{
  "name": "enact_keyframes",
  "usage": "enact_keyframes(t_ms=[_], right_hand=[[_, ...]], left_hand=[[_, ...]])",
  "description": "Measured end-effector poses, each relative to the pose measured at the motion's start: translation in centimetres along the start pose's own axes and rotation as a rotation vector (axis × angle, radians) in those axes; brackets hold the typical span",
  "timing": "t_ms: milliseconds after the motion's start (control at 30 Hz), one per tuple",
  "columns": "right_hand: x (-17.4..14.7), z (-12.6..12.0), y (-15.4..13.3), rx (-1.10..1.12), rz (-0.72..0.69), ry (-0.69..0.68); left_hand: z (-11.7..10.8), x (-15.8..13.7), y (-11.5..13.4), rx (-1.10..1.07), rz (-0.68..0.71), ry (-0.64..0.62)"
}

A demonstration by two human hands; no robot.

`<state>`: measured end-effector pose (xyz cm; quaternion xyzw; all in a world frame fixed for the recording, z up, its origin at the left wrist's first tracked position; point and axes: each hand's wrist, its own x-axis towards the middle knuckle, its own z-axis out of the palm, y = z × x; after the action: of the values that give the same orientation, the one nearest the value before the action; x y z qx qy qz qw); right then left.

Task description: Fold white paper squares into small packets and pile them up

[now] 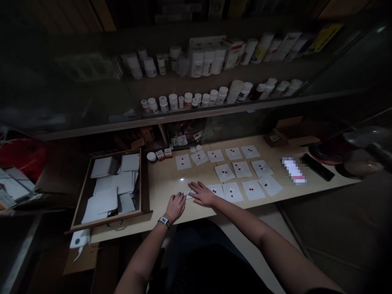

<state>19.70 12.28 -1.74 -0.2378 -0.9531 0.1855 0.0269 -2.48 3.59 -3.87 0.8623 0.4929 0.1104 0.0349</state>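
Note:
A small white paper [188,195] lies on the table in front of me, partly hidden under my hands. My left hand [176,206], with a watch on its wrist, has its fingers bent together at the paper's left edge. Stretched fingers of my right hand [202,194] rest flat across the paper's right part. To the right and behind are several square white papers [232,192], laid out in rows, each bearing red and pale pills [251,189]. One such paper partly shows beside my right wrist.
At left, an open drawer [143,179] holds stacks of white paper [105,200]. A white jar [151,157] and small boxes [164,154] stand behind. A dark phone [318,167] and an open carton [275,138] are at right. Shelves above carry several bottles [173,102].

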Motion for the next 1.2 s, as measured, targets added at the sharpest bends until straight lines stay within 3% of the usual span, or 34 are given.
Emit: enact_keyframes(t_ms=[367, 600, 900, 1067, 1200], right_hand=[[1.2, 0.2, 0.9, 0.010, -0.089, -0.050], [1.3, 0.7, 0.0, 0.017, 0.003, -0.034], [1.2, 0.0, -0.3, 0.070, 0.118, 0.135], [1.0, 1.6, -2.8, 0.036, 0.083, 0.067], [0.8, 3.0, -3.7, 0.007, 0.140, 0.026]], left_hand=[[0.1, -0.1, 0.1, -0.033, -0.024, -0.015], [0.2, -0.1, 0.2, -0.042, -0.051, -0.012], [0.1, 0.1, 0.7, -0.044, -0.037, 0.017], [-0.1, 0.3, 0.6, -0.074, -0.029, 0.009], [-0.2, 0.5, 0.5, -0.064, -0.019, -0.004]])
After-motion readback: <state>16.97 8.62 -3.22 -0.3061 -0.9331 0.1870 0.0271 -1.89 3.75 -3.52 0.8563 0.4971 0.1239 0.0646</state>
